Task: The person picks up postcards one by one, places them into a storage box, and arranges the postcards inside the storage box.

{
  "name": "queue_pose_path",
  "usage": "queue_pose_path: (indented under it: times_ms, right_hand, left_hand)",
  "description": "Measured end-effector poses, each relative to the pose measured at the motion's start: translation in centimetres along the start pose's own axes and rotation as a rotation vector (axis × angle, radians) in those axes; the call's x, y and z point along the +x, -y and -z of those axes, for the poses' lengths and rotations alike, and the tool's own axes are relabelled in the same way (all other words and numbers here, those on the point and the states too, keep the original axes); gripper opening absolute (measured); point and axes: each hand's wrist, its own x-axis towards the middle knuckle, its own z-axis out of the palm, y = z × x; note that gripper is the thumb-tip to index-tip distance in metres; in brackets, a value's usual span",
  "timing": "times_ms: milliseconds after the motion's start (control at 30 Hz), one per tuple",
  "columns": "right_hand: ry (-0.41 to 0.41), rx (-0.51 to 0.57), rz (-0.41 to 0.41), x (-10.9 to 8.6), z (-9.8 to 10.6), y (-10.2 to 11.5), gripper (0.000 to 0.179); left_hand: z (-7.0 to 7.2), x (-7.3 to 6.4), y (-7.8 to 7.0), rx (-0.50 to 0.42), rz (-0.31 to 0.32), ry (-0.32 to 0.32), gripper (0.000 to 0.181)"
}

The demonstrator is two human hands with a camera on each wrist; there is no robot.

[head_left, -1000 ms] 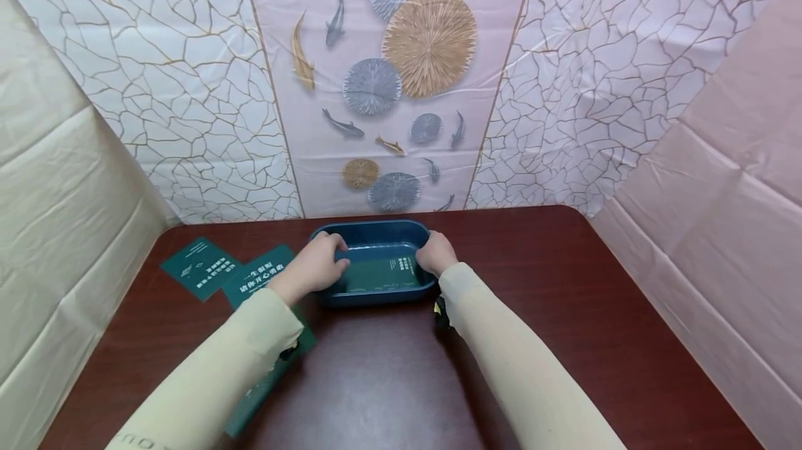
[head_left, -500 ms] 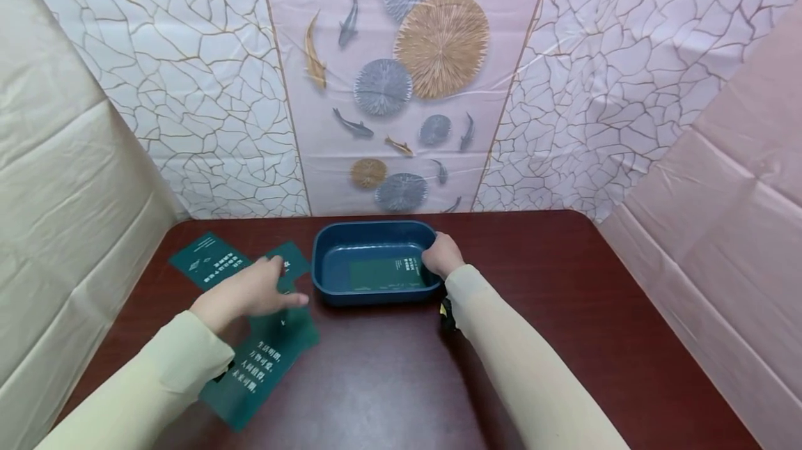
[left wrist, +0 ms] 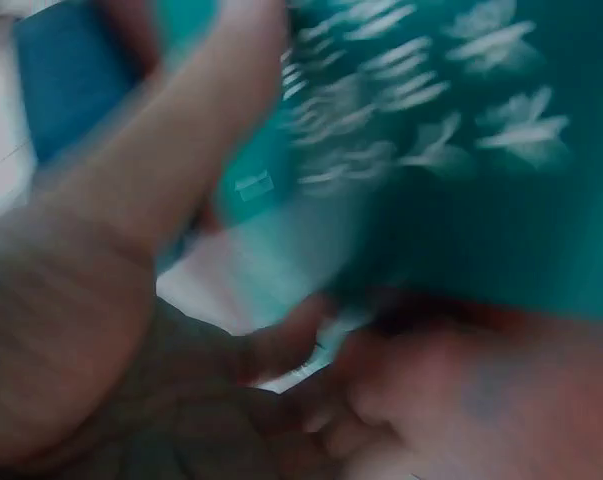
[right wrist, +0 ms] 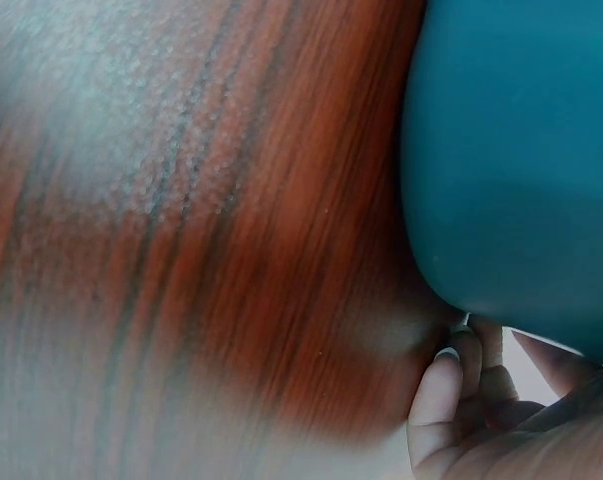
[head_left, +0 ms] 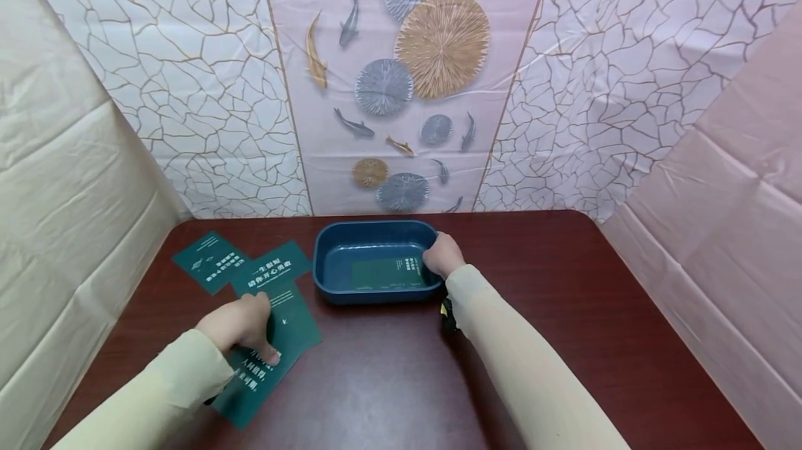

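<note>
A dark blue tray stands near the table's back edge, with a dark green printed card lying flat in it. My right hand grips the tray's right end; in the right wrist view its fingers curl at the tray's lower corner. On the left, my left hand is low over overlapping green cards, thumb spread from the fingers. White characters mark the nearest card, and a small bird-like mark shows on the one beyond. The left wrist view is blurred, with green card filling its upper right.
Two more green cards lie at the back left: one with large white characters beside the tray, another farther left. The reddish-brown table is bounded by a patterned cloth behind and pale cloth walls at both sides.
My left hand has left the tray's left end, swung left, then come nearer and down over the front cards. The right hand has kept its hold on the tray.
</note>
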Motion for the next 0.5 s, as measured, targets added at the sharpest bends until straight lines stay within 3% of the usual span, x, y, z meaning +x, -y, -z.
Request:
queue_pose_path:
  times_ms: [233,333,500]
  right_hand:
    - [0.007,0.009,-0.01,0.5,-0.4,-0.3,0.061]
    - [0.006,0.022,-0.018,0.6,-0.6,-0.4,0.061]
    - [-0.008,0.028,-0.015,0.5,-0.6,-0.2,0.06]
  left_hand:
    - [-0.8,0.8,-1.0,0.195,-0.026,-0.046,0.099]
    - [-0.8,0.7,-1.4,0.233,-0.064,-0.053,0.09]
    - [-0.7,0.7,-1.8,0.215,-0.145,-0.067,0.07]
